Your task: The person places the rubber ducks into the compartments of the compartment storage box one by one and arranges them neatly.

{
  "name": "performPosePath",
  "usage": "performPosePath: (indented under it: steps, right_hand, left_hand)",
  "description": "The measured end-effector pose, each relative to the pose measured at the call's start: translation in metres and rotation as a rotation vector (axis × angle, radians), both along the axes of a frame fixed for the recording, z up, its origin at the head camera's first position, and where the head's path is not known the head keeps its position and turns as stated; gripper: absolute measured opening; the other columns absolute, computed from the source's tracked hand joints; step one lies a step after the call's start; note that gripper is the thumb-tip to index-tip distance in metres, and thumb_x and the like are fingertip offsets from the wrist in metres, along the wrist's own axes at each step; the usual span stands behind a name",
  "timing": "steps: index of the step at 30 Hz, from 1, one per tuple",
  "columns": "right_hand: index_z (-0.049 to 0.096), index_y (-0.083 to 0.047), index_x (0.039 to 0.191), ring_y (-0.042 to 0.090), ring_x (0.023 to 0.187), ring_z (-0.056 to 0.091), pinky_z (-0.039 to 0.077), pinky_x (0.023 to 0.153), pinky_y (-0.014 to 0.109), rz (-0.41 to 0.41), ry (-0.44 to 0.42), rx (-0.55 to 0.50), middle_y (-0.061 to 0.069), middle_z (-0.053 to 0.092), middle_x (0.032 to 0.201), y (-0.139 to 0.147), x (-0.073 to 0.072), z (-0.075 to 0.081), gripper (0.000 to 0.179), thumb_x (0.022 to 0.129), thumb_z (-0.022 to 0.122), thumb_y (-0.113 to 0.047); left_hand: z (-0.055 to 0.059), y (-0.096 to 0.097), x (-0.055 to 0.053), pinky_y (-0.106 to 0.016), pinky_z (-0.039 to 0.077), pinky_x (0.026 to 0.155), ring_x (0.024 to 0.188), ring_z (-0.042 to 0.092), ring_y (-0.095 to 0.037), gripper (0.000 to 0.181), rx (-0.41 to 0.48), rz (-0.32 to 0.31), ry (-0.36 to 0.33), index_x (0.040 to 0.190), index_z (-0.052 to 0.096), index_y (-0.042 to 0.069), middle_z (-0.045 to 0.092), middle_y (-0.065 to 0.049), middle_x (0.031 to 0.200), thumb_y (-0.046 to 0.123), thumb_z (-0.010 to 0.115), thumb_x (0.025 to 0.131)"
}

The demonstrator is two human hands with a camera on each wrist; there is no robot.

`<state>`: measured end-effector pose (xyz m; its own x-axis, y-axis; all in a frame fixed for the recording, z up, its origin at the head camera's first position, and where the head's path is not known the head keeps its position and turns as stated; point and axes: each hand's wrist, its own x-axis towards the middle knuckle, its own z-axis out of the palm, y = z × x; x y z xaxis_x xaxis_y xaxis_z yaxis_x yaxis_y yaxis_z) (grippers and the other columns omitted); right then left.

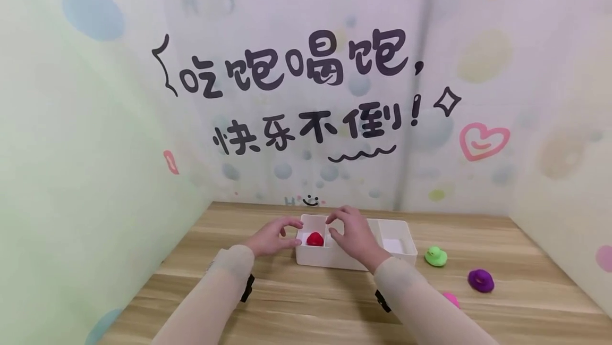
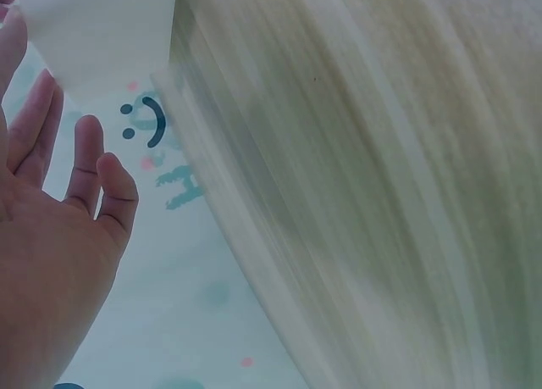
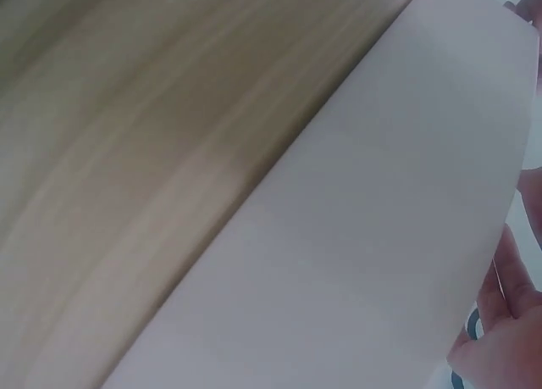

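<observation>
A white divided box [image 1: 330,258] stands on the wooden table, with a small red toy [image 1: 314,239] in its left compartment. My left hand [image 1: 273,236] is at the box's left end, thumb and fingers spread apart with the tips right at the rim. In the left wrist view, the fingers of that hand lie beside the white box wall [image 2: 102,33]. Over the compartment beside the red toy is my right hand [image 1: 355,233], its thumb and index finger curved with a gap between them. Nothing shows between the fingers of either hand.
Right of the box lie a green toy duck [image 1: 436,257], a purple toy duck [image 1: 481,280] and a pink toy [image 1: 451,299], partly hidden by my right sleeve. Behind the table [image 1: 306,302] hangs a printed curtain [image 1: 306,175], with more curtain at both sides.
</observation>
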<state>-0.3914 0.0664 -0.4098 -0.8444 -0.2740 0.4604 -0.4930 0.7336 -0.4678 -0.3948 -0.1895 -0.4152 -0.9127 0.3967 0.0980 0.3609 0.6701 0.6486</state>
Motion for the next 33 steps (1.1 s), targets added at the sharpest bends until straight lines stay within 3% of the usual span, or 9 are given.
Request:
performPosePath:
  steps: [12, 26, 33]
  right_hand:
    - [0.075, -0.017, 0.098, 0.030, 0.122, 0.056, 0.037, 0.109, 0.062, -0.016, 0.113, -0.038, 0.003, 0.068, 0.118, 0.025, 0.019, 0.004, 0.012, 0.090, 0.077, -0.009]
    - [0.073, -0.017, 0.097, 0.031, 0.118, 0.058, 0.035, 0.100, 0.059, 0.022, 0.255, -0.122, 0.003, 0.068, 0.117, 0.051, 0.060, 0.000, 0.023, 0.082, 0.082, -0.001]
    - [0.072, -0.018, 0.097, 0.031, 0.115, 0.059, 0.034, 0.098, 0.058, -0.049, 0.221, -0.121, 0.002, 0.068, 0.113, 0.077, 0.075, -0.002, 0.026, 0.081, 0.081, 0.000]
  left_hand:
    - [0.002, 0.001, -0.001, -0.043, 0.050, 0.093, 0.115, 0.056, -0.037, 0.047, -0.014, -0.023, 0.032, 0.138, 0.062, 0.013, 0.061, -0.007, 0.142, 0.027, 0.076, 0.096]
    - [0.004, 0.000, 0.005, -0.043, 0.050, 0.091, 0.112, 0.056, -0.033, 0.045, -0.011, 0.008, 0.025, 0.136, 0.063, 0.013, 0.061, -0.006, 0.142, 0.025, 0.076, 0.096]
    - [0.002, 0.002, 0.003, -0.043, 0.050, 0.092, 0.113, 0.056, -0.032, 0.045, -0.017, 0.020, 0.010, 0.137, 0.062, 0.016, 0.060, -0.003, 0.143, 0.028, 0.076, 0.095]
